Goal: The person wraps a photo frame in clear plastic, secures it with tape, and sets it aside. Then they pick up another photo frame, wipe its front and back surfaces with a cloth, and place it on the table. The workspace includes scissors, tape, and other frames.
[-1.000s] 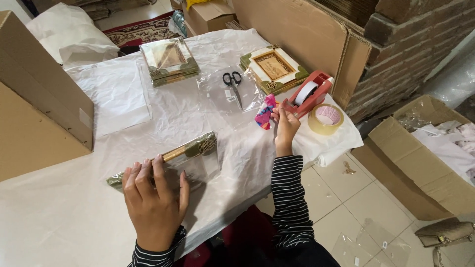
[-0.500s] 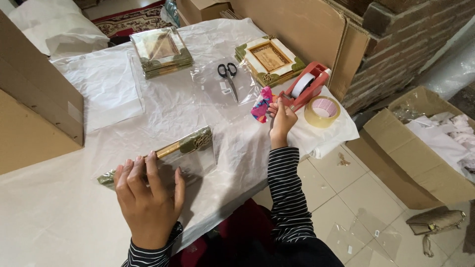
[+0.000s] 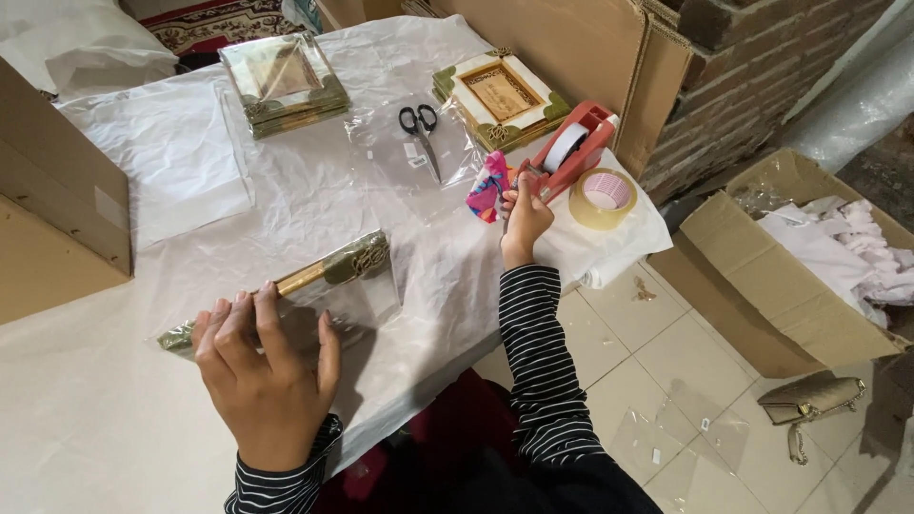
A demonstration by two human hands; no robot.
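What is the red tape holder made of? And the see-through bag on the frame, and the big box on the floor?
The red tape holder near the right hand looks like smooth, hard plastic, with an even, slightly glossy colour. The see-through bag over the frame, pressed by the left hand, seems to be thin, shiny plastic film that crinkles. The big box looks like brown cardboard with a matt surface and folded flaps.
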